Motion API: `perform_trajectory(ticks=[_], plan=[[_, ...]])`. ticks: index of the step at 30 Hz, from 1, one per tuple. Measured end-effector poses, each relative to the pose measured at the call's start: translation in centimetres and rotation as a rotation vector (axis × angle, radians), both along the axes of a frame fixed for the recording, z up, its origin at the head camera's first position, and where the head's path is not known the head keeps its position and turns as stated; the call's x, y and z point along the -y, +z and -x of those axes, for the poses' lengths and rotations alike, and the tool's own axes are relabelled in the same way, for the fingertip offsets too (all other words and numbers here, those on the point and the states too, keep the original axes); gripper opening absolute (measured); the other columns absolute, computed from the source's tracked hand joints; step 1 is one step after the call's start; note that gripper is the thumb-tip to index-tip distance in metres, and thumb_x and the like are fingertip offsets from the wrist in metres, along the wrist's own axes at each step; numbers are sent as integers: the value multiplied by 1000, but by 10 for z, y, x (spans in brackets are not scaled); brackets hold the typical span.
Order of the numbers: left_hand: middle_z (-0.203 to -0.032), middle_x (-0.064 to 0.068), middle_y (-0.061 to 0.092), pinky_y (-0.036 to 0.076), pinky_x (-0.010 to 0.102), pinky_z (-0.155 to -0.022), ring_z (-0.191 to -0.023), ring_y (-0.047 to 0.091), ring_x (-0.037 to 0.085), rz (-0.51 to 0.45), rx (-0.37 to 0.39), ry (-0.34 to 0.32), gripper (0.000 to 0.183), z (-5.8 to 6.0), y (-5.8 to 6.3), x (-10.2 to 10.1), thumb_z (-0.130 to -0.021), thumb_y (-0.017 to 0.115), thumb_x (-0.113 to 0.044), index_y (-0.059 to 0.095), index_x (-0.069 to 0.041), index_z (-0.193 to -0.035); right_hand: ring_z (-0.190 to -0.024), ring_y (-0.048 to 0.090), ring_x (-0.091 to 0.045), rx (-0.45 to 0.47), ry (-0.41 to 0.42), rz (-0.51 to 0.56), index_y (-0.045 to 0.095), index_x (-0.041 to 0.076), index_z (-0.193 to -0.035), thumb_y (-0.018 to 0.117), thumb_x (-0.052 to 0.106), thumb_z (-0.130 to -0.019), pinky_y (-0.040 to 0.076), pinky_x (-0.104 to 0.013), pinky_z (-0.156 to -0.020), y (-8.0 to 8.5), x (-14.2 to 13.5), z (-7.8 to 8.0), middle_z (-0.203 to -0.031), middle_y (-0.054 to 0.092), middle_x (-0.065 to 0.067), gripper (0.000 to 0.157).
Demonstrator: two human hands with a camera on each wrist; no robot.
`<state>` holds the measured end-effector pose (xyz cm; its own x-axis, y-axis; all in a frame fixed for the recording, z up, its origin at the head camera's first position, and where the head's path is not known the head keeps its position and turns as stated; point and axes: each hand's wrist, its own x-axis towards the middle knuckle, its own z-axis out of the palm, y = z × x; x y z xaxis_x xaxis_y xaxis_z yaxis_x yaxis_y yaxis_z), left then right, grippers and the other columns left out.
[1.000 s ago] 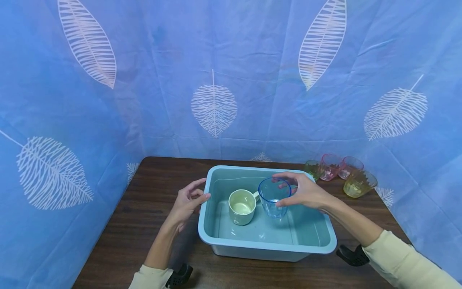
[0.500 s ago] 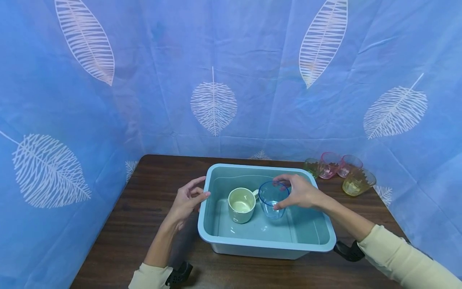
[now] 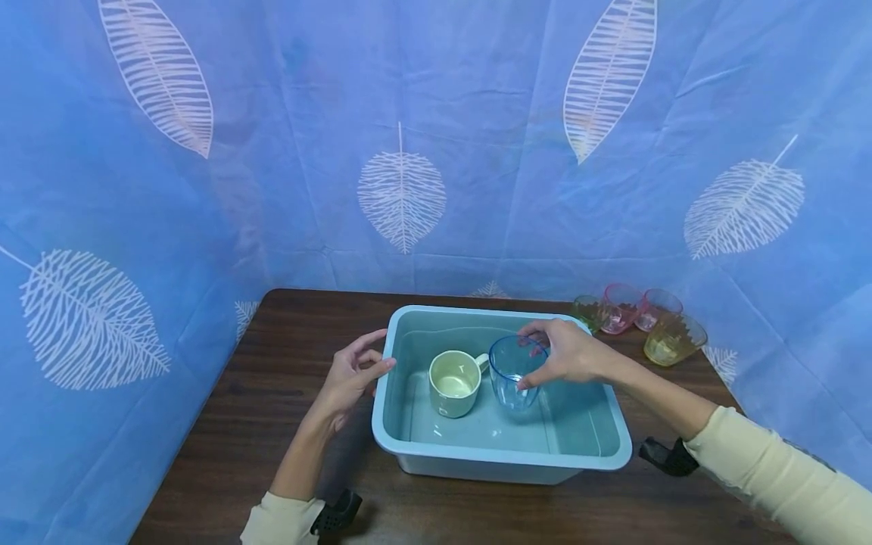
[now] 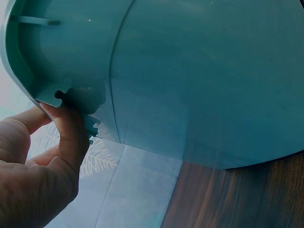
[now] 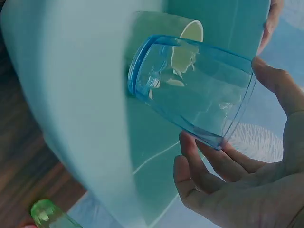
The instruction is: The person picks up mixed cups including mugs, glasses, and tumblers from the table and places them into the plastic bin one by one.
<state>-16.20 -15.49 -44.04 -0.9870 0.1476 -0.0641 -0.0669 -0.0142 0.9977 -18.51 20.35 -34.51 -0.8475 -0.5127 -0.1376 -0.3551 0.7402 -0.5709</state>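
A clear blue-rimmed cup is upright or nearly so in the right half of a light blue plastic basin. My right hand holds the cup near its rim between thumb and fingers, as the right wrist view also shows of the clear cup. Just left of it in the basin stands a pale green mug, its handle toward the cup. My left hand grips the basin's left rim, with bent fingers beneath the lip in the left wrist view. Whether the cup's base touches the basin floor, I cannot tell.
Several tinted clear cups stand at the back right of the dark wooden table: a yellow cup, two pink ones and a green cup. A blue leaf-print cloth hangs behind and beside the table.
The blue-rimmed cup has gone slightly lower into the basin with my right hand. My left hand stays at the basin's rim. The head view has shifted a little.
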Motion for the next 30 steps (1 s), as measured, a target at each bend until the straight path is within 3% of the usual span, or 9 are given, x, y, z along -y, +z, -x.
perform_trajectory(ticks=[6, 10, 16, 20, 23, 30], plan=[[-101, 22, 71, 53, 26, -58, -77, 66, 18, -7, 2, -4, 59, 1, 2, 1, -98, 72, -10, 48, -4, -151, -106, 70, -35, -27, 35, -110, 59, -11, -132, 93, 35, -73, 58, -50, -87, 6, 8, 7, -123, 69, -23, 82], [-100, 21, 71, 53, 26, -58, -77, 66, 17, -6, 9, -6, 60, 0, 2, 1, -98, 72, -11, 47, -3, -152, -98, 71, -30, 2, 51, -154, 60, -12, -131, 94, 33, -71, 58, -46, -85, 1, 14, 13, -121, 69, -24, 82], [-99, 21, 71, 53, 26, -58, -74, 66, 16, -9, 7, -8, 58, -1, 2, 0, -98, 72, -10, 48, -3, -151, -101, 67, -32, 8, 98, -268, 63, -13, -126, 95, 33, -70, 57, -43, -85, -11, 21, 22, -117, 69, -23, 79], [-98, 18, 71, 53, 26, -58, -73, 66, 16, -2, 1, -7, 59, -2, 1, 0, -98, 72, -11, 48, -3, -151, -81, 60, -20, 31, 117, -305, 69, -8, -113, 95, 30, -69, 53, -33, -71, -20, 26, 27, -96, 69, -11, 64], [-97, 16, 72, 54, 26, -59, -74, 66, 16, -2, 1, -10, 60, -2, 0, 1, -98, 73, -11, 48, -3, -151, -69, 48, -14, 43, 119, -330, 69, -1, -100, 94, 29, -69, 44, -28, -61, -24, 31, 29, -79, 60, -1, 50], [-95, 14, 71, 53, 26, -59, -74, 66, 16, -13, -6, -18, 60, -1, -1, 1, -98, 73, -11, 48, -3, -151, -61, 41, -12, 63, 83, -399, 66, 2, -91, 93, 31, -71, 35, -27, -55, -27, 38, 30, -69, 45, 3, 45]])
